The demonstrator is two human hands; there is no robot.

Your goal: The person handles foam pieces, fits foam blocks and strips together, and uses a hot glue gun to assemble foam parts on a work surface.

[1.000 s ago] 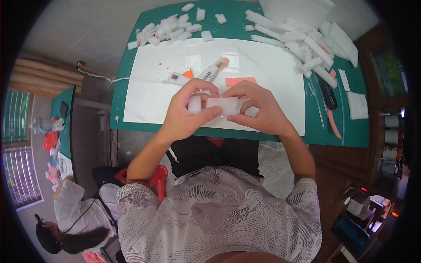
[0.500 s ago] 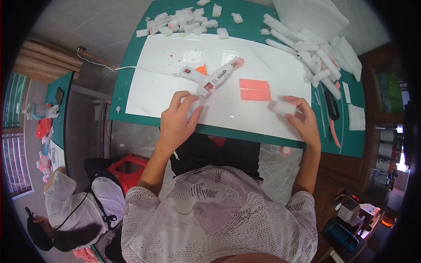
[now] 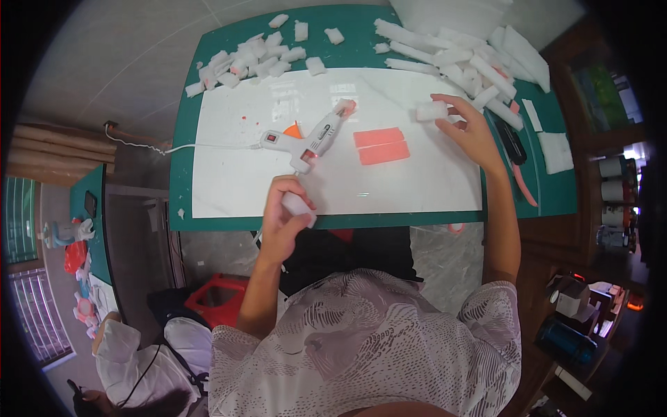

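Observation:
My left hand (image 3: 283, 217) is closed round a pale whitish block (image 3: 299, 208) near the front edge of the board. Just beyond it lies a white hot glue gun (image 3: 313, 142), its tip (image 3: 345, 108) pointing away to the right, pinkish at the end. Farther right, my right hand (image 3: 465, 125) pinches a small white foam piece (image 3: 431, 111) between thumb and fingers, over the board. Two flat pink strips (image 3: 382, 144) rest side by side between the hands.
The white board (image 3: 236, 187) lies on a green table (image 3: 182, 187). Small foam pieces (image 3: 253, 59) are heaped far left, longer foam strips (image 3: 455, 59) far right. A black-handled tool (image 3: 511, 142) lies at right. A white cord (image 3: 208, 146) runs left. Another person (image 3: 139, 354) sits lower left.
My right hand has carried the white foam piece away from me, toward the far right of the board. My left hand has drawn nearer, and the pale block now shows in it.

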